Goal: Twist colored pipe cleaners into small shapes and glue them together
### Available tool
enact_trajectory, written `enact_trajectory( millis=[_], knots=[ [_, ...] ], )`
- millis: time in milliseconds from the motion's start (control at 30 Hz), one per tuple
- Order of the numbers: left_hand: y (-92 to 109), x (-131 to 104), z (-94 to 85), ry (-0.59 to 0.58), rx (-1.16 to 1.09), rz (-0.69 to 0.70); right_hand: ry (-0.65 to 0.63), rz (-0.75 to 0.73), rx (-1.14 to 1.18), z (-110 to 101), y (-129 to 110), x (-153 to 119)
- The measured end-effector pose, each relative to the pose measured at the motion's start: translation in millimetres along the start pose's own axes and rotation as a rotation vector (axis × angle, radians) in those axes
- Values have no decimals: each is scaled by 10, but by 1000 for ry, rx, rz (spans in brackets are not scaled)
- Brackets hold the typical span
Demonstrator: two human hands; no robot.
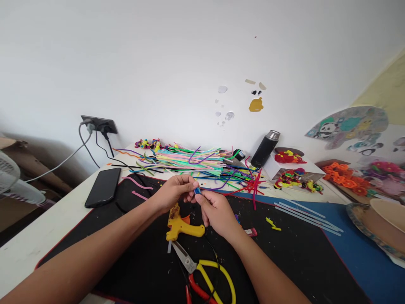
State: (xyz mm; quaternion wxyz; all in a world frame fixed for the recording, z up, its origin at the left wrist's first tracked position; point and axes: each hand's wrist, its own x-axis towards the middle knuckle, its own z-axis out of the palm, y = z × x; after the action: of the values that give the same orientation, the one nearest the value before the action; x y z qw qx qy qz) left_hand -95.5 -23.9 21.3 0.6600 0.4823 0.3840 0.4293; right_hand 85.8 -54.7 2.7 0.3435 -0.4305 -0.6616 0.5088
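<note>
My left hand [178,192] and my right hand [218,211] meet above the black mat [284,253]. Their fingertips pinch a small blue piece [197,191] between them; it may be bent pipe cleaner, but fingers hide most of it. Just below lies a yellow glue gun [185,228] with an orange trigger, a clear glue stick poking from its back end. Nearer to me rest scissors [186,259] with yellow handles, and red handles lie beside and under them. Short yellow pipe cleaner pieces [272,223] are to the right of my right hand.
A heap of coloured pipe cleaners [190,160] lies along the wall. A phone [103,187] is at left, near plugged cables [101,124]. A black flask [265,148] stands behind right, with glue sticks [308,217], a basket [363,228] and small pipe cleaner figures [289,178] nearby.
</note>
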Motion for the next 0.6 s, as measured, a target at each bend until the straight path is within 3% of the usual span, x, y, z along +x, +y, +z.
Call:
enact_trajectory(
  millis=[233, 400, 600],
  knots=[
    [-10, -17, 13, -55, -36, 25, -100, 93, 291, -12, -26, 27],
    [-9, -13, 54, -29, -68, 37, -92, 44, 257, -13, -8, 30],
    [-46, -6, 100, 38, -203, -47, -79, 27, 207, -27, 20, 39]
  ],
)
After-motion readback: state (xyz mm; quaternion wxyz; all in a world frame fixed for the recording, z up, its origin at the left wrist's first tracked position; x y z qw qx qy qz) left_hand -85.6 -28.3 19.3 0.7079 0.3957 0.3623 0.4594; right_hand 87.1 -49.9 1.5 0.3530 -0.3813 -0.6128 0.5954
